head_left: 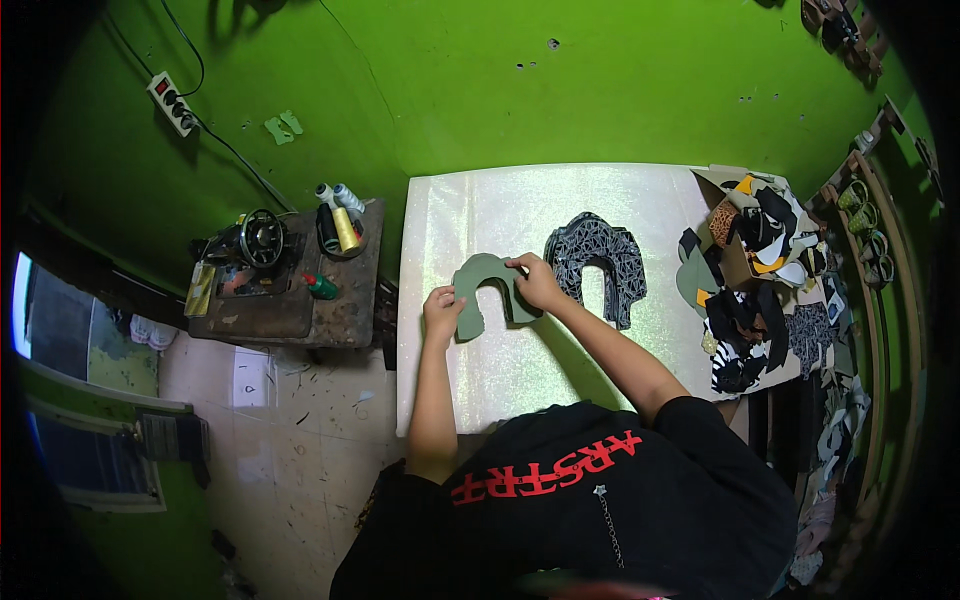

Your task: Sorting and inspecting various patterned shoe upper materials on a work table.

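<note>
A green U-shaped cut piece (484, 268), its curved end pointing away from me, is held just over the pale shiny tabletop (450, 215). My left hand (441, 311) pinches its left leg at the outer edge. On its right side, my right hand (536, 283) is closed on the upper part of the other leg. To the right of my hands lie black-and-grey patterned U-shaped pieces (590, 240), seemingly stacked, with the same arched outline. Whether the green piece is one layer or several I cannot tell.
At the left stands a sewing machine (262, 240) on a worn wooden table with thread cones (346, 230) and a green bottle (321, 288). A box of fabric scraps (740, 262) and loose offcuts crowd the right end. Sandals (862, 210) hang on a rack at far right.
</note>
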`<state>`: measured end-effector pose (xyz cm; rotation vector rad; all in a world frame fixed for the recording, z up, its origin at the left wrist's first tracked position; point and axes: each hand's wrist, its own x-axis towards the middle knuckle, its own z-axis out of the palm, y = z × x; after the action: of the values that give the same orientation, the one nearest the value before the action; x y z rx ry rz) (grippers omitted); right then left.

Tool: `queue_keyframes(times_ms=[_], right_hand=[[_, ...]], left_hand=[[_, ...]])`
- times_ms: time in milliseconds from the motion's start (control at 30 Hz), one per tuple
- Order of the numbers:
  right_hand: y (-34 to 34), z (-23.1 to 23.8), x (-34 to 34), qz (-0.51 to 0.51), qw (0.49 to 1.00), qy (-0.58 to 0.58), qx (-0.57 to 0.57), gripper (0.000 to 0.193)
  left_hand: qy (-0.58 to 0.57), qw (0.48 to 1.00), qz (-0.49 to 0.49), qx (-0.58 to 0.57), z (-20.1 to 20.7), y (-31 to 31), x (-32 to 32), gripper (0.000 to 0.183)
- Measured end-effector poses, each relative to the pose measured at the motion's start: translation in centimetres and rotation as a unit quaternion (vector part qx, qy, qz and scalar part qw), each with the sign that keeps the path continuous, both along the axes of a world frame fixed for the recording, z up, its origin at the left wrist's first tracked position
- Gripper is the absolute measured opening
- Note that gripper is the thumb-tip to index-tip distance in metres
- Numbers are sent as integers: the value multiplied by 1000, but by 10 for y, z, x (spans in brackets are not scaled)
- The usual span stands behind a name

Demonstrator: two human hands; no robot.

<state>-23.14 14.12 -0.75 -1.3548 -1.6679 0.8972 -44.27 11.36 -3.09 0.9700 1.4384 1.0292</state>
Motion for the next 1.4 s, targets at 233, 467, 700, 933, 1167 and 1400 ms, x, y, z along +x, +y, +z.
queue_keyframes(times_ms=[233, 467, 700, 933, 1167, 1400], right_hand=[[2, -9, -8, 8, 998, -65, 26, 41], [-8, -6, -16, -16, 983, -180, 20, 48], [-38, 31, 13, -19, 976, -163, 144, 44], [-72, 30, 110, -203, 955, -139, 168, 35], [-103, 2, 212, -323, 914, -238, 60, 40], [-109, -12, 273, -361, 888, -269, -94, 50]], left_hand=[[180, 980, 70, 38, -21, 14, 5, 27], [282, 952, 100, 60, -6, 7, 14, 28], [402, 909, 90, 66, 26, -11, 49, 33], [337, 905, 61, 252, 27, -38, 127, 29], [327, 885, -17, 332, 41, -61, 218, 25], [261, 884, -106, 373, 42, -65, 289, 19]])
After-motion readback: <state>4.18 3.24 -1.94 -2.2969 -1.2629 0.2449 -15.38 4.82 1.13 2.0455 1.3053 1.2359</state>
